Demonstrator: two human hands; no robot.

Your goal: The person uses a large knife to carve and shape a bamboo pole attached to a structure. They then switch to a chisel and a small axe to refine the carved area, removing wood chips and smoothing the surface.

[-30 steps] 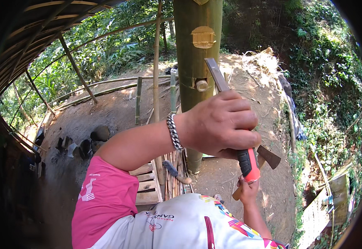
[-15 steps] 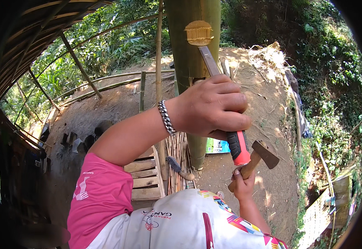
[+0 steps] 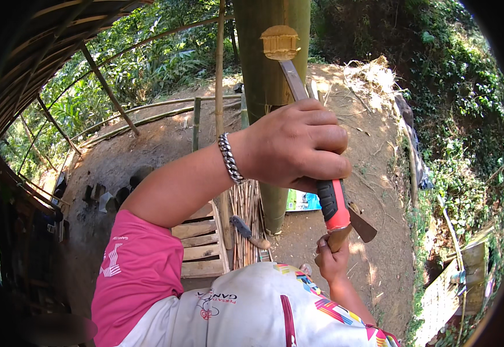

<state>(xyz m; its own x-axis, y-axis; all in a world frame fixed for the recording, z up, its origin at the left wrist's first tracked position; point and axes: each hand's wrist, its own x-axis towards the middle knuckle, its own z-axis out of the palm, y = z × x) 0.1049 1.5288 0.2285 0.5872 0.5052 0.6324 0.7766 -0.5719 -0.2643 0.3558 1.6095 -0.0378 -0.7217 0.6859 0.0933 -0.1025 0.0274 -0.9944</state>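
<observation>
Below and to the left of your left hand (image 3: 298, 143), your pink sleeve (image 3: 139, 254) bears a white print. Straight below that hand, your white shirt front (image 3: 246, 289) carries small dark lettering, upside down in this view, and a red emblem. Behind the same hand and just below it, a green-and-blue printed sheet (image 3: 304, 200) lies partly hidden, its print too small to make out.

A bundle of thin sticks (image 3: 245, 199) lies below and left of your left hand, with a knife (image 3: 249, 232) beside it and a slatted wooden crate (image 3: 199, 243) farther left. A slim pole (image 3: 219, 113) rises left of your wrist, which wears a chain bracelet (image 3: 229, 158). Your left hand covers part of the thick bamboo trunk (image 3: 258, 87) behind it.

That hand is closed around the red-and-black handle of a chisel (image 3: 334, 207); its blade points up from your fist to the lower edge of a pale notch (image 3: 280, 42) in the bamboo. Below, your right hand (image 3: 334, 260) grips the wooden handle of a hatchet (image 3: 363, 227), its head just beside the chisel's butt; you cannot tell whether they touch.
</observation>
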